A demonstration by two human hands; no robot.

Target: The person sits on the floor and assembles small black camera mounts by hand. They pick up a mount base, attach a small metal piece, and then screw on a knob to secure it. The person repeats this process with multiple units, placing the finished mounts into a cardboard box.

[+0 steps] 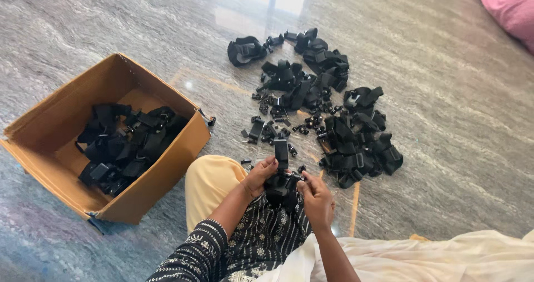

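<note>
I sit on a grey marble floor with a black strap assembly (281,176) held over my lap. My left hand (260,176) grips its left side, fingers curled near the upright strap end. On the right side my right hand (316,195) pinches a small black piece against it. Just beyond my hands lies a spread pile of black straps and buckles (328,109) on the floor.
An open cardboard box (167,173) at my left holds several black strap assemblies (125,145). Small loose black clips (267,129) are scattered between pile and knee. My yellow-clad knee (211,184) is by the box. A pink cloth (509,6) is at the far right corner.
</note>
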